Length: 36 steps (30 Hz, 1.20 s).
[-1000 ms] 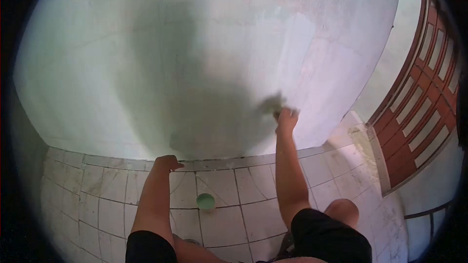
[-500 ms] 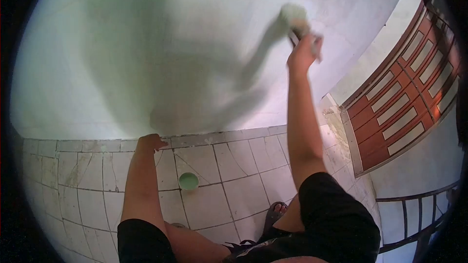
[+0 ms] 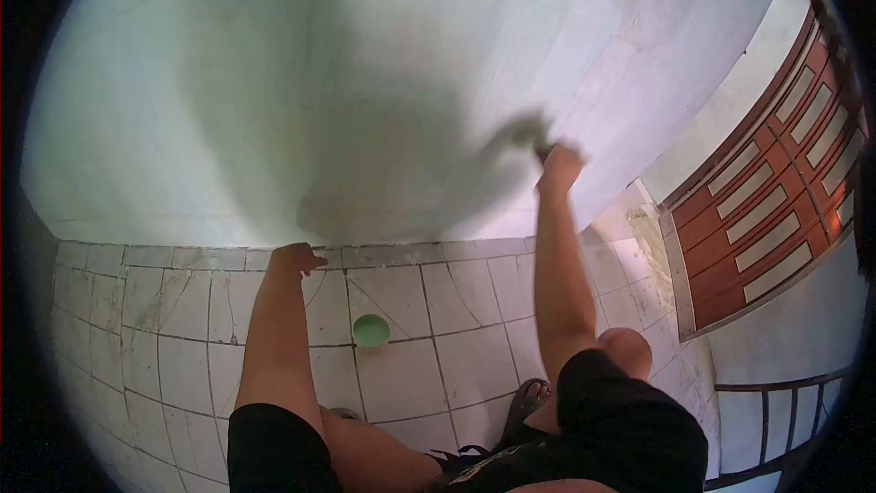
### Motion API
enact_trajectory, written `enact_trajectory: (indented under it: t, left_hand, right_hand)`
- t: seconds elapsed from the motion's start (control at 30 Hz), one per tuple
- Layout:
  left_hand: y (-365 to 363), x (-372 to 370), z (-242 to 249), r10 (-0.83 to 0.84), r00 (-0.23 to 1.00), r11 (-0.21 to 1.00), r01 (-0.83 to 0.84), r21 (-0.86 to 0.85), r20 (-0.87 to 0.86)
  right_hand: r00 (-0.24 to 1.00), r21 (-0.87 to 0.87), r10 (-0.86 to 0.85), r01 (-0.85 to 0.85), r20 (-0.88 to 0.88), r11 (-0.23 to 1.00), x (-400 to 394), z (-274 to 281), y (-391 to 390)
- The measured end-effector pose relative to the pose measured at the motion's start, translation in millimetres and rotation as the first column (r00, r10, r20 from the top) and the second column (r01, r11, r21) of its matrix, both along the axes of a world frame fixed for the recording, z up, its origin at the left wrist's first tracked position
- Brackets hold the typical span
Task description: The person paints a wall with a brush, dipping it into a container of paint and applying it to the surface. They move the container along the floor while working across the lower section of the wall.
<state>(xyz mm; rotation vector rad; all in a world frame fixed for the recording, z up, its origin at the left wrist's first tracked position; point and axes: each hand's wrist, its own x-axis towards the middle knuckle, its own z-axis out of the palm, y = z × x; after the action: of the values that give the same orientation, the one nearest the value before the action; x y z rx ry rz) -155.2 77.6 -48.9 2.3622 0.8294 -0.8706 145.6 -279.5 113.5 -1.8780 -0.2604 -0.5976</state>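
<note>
A paintbrush (image 3: pixel 529 137) with pale green paint on its bristles is gripped in my right hand (image 3: pixel 560 164). The brush meets the painted wall (image 3: pixel 411 27), and motion blurs both brush and hand. My left hand (image 3: pixel 297 258) hangs near the foot of the wall with nothing visible in it; its thumb and fingers point right, partly spread. Below and to the right of that hand, a bowl (image 3: pixel 371 330) of green paint stands on the tiled floor (image 3: pixel 474 361). Shadows of my head and arms darken the middle of the wall.
A reddish-brown panelled door (image 3: pixel 776 183) is at the right. Dark metal railing (image 3: pixel 766 420) runs along the lower right. Grey tile skirting (image 3: pixel 392 256) lines the wall's base. My sandalled foot (image 3: pixel 527 406) stands on the tiles.
My right hand has swept the brush downward along the wall. The left hand stays low near the skirting. The view has shifted slightly.
</note>
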Motion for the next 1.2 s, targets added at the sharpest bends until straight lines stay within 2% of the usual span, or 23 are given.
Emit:
enact_trajectory:
  t: [0.03, 0.07, 0.13, 0.17, 0.2, 0.27, 0.3, 0.37, 0.4, 0.43, 0.47, 0.5, 0.57, 0.6, 0.7, 0.77, 0.83, 0.93, 1.0, 1.03, 1.1, 1.17, 1.2]
  left_hand:
    - [1.6, 2.2, -7.0, 0.017, 1.000, 1.000, -0.017, -0.003, 0.020]
    - [6.2, 3.5, -13.4, -0.024, 0.999, 0.999, 0.023, 0.022, 0.048]
    - [8.7, 10.3, -20.9, -0.042, 0.999, 0.999, 0.042, 0.031, 0.003]
    - [7.2, 13.6, -25.5, -0.062, 0.998, 0.997, 0.063, 0.044, -0.030]
    - [5.1, 14.8, -29.5, -0.072, 0.996, 0.997, 0.074, 0.027, -0.050]
    - [1.7, 13.4, -31.6, -0.023, 1.000, 1.000, 0.023, -0.006, 0.020]
    - [-0.8, 14.1, -29.1, -0.037, 0.999, 0.999, 0.037, -0.020, -0.001]
    - [-2.3, 14.7, -15.9, -0.017, 1.000, 0.998, 0.016, -0.054, -0.018]
    - [-7.3, 14.2, -6.6, -0.028, 1.000, 0.999, 0.027, -0.046, -0.013]
    - [-7.3, 15.3, -10.6, -0.024, 1.000, 0.999, 0.024, -0.047, -0.009]
    - [-2.6, 14.2, -17.5, -0.045, 0.998, 0.999, 0.044, -0.032, -0.040]
    - [5.1, 14.4, -23.1, -0.060, 0.996, 0.998, 0.060, -0.009, -0.064]
    - [19.3, 13.9, -42.4, -0.082, 0.994, 0.994, 0.077, -0.073, -0.070]
    - [14.5, 10.9, -25.3, -0.045, 0.998, 0.998, 0.044, -0.045, -0.032]
    - [-15.3, -8.3, 23.4, 0.058, 0.998, 0.998, -0.058, 0.006, 0.015]
    - [-2.6, -1.8, 7.1, -0.058, 0.987, 0.995, 0.069, 0.072, -0.148]
    - [-16.3, -14.0, 25.0, -0.076, 0.989, 0.994, 0.086, 0.070, -0.129]
    - [1.4, -34.2, 6.1, -0.158, 0.977, 0.979, 0.174, 0.103, -0.143]
    - [6.6, -47.5, 4.3, -0.115, 0.976, 0.985, 0.137, 0.108, -0.187]
    - [11.1, -54.2, 4.0, -0.110, 0.976, 0.985, 0.133, 0.114, -0.189]
    - [21.1, -64.8, 7.0, 0.048, 0.981, 0.979, -0.009, 0.201, -0.188]
    - [14.8, -66.9, 18.8, 0.079, 0.973, 0.972, -0.027, 0.233, -0.216]
    - [-3.5, -61.5, 37.2, 0.101, 0.972, 0.977, -0.056, 0.207, -0.214]
  right_hand:
    - [0.961, -0.515, -0.192, 0.269, 0.199, 0.814, -10.3, 61.7, 1.2]
    - [0.850, -0.689, -0.245, 0.523, 0.467, 0.502, -21.5, 124.1, 2.5]
    - [0.785, -0.401, -0.253, 0.530, 0.566, 0.747, 26.1, 190.8, -5.0]
    - [0.902, 0.162, -0.033, -0.041, 0.431, 0.986, 5.4, 233.1, 5.4]
    - [0.863, 0.687, 0.229, -0.499, 0.450, 0.528, -14.4, 262.3, 14.5]
    - [0.738, 0.519, 0.319, -0.655, 0.595, 0.549, -25.8, 279.3, 20.4]
    - [0.772, 0.587, 0.186, -0.595, 0.608, 0.549, -39.1, 270.4, 31.8]
    - [0.720, 0.403, 0.305, -0.630, 0.624, 0.664, -8.8, 229.8, 19.4]
    - [0.752, 0.500, 0.239, -0.605, 0.614, 0.620, -22.7, 191.2, 26.2]
    - [0.756, 0.394, 0.283, -0.576, 0.590, 0.716, -6.6, 147.6, 18.8]
    - [0.857, 0.545, 0.187, -0.458, 0.479, 0.702, 5.9, 94.5, 16.6]
    - [0.890, 0.078, -0.020, -0.018, 0.456, 0.997, 12.0, 19.3, 3.4]
    - [0.963, 0.680, 0.168, -0.267, 0.210, 0.682, -17.4, -52.8, 11.4]
    - [0.960, 0.809, 0.254, -0.240, 0.116, 0.536, -25.3, -90.2, 10.6]
    - [0.960, 0.817, 0.273, -0.107, -0.063, 0.566, -41.7, -201.4, 1.7]
    - [0.954, 0.822, 0.244, 0.004, -0.174, 0.570, -41.2, -254.0, -11.4]
    - [0.953, 0.606, 0.103, 0.096, -0.286, 0.790, -35.5, -298.9, -23.0]
    - [0.957, 0.790, 0.196, 0.053, -0.216, 0.611, -34.2, -246.7, -21.9]
    - [0.991, 0.534, -0.013, 0.084, -0.136, 0.841, -37.3, -158.5, -17.8]
    - [0.976, 0.545, 0.018, 0.106, -0.217, 0.832, -23.5, -128.1, -12.7]
    - [0.991, 0.792, 0.119, -0.115, 0.054, 0.599, -23.4, -37.6, -5.8]
    - [0.983, 0.738, 0.072, -0.175, 0.169, 0.652, -25.7, 27.0, -4.3]
    - [0.945, 0.809, 0.108, -0.321, 0.309, 0.492, -25.8, 53.2, 0.8]
